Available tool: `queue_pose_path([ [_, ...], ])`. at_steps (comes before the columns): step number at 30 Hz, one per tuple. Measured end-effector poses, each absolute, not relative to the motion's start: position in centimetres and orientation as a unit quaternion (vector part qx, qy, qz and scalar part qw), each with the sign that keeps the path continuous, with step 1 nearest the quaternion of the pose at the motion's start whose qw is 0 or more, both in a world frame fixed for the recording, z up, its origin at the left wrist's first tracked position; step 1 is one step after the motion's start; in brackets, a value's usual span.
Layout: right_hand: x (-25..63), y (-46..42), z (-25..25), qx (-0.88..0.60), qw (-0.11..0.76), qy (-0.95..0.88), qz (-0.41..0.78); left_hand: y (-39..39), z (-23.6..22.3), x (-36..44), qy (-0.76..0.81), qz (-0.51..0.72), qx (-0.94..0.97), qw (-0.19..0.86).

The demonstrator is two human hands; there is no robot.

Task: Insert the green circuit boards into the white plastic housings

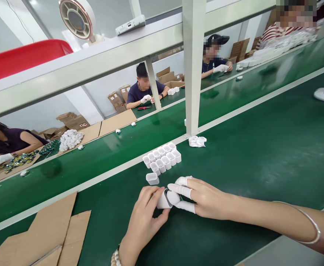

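My left hand (pixel 144 218) and my right hand (pixel 203 199) meet over the green belt (pixel 261 155), both closed on one small white plastic housing (pixel 165 200). White finger cots cover my right fingertips, and a thin bangle sits on that wrist. Just beyond the hands a single open white housing (pixel 152 178) rests on the belt. Behind it, two neat rows of several more white housings (pixel 162 158) stand with their open sides up.
A crumpled white glove (pixel 197 141) lies by the white frame post (pixel 192 66). Flat cardboard sheets (pixel 45 236) lie at lower left. Across the far belt several people work, with a heap of white parts (pixel 70 139) and cardboard boxes around them.
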State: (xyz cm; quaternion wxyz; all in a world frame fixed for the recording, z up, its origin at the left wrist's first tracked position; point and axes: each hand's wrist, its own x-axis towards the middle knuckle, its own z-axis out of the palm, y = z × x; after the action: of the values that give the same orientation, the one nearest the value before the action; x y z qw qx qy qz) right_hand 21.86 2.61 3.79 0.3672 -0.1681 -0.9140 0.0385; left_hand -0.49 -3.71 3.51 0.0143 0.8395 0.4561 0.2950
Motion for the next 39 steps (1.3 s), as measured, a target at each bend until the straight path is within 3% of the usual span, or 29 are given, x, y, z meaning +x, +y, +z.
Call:
queue_pose_path([
  [14,22.0,3.5,2.8,-0.185,0.353,-0.902,0.166,-3.8,3.5,-0.1,0.453,0.343,0.823,0.003],
  [21,22.0,3.7,2.7,-0.155,0.362,-0.917,0.069,-3.8,3.2,0.0,0.458,0.339,0.822,0.009],
  [30,21.9,3.6,2.7,-0.157,0.341,-0.925,0.065,-3.9,3.0,0.4,0.466,0.344,0.815,0.036],
  [39,21.4,2.9,3.1,-0.221,0.319,-0.900,0.199,-4.1,2.3,1.3,0.484,0.384,0.786,0.028],
])
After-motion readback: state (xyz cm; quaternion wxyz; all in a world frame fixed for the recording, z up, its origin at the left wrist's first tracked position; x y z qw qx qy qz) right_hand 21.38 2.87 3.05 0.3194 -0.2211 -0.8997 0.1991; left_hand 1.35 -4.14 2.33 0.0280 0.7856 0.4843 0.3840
